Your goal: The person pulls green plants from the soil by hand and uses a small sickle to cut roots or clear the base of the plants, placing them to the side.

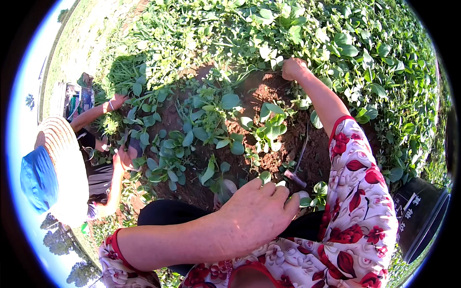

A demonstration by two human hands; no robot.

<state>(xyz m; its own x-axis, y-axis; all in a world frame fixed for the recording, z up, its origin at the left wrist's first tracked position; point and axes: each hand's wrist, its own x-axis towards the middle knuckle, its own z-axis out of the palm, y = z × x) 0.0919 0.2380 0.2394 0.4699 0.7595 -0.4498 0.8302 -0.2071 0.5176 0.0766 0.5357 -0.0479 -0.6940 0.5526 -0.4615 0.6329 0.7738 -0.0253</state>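
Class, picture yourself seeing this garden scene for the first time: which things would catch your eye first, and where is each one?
First the red-flowered sleeve on the right, its right hand reaching up into the green weeds at the top. The left hand rests low in the centre, near a small dark tool on the red soil. At the left crouches another person in a straw hat.

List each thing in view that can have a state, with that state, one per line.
right hand: stretched far out, closed around stems at the edge of the leafy plants
left hand: near the body, fingers curled, over a small plant
bare soil patch: exposed, reddish, with scattered seedlings
thin stick: lying on the soil
black bucket: standing at the right, contents hidden
co-worker's hands: among the plants
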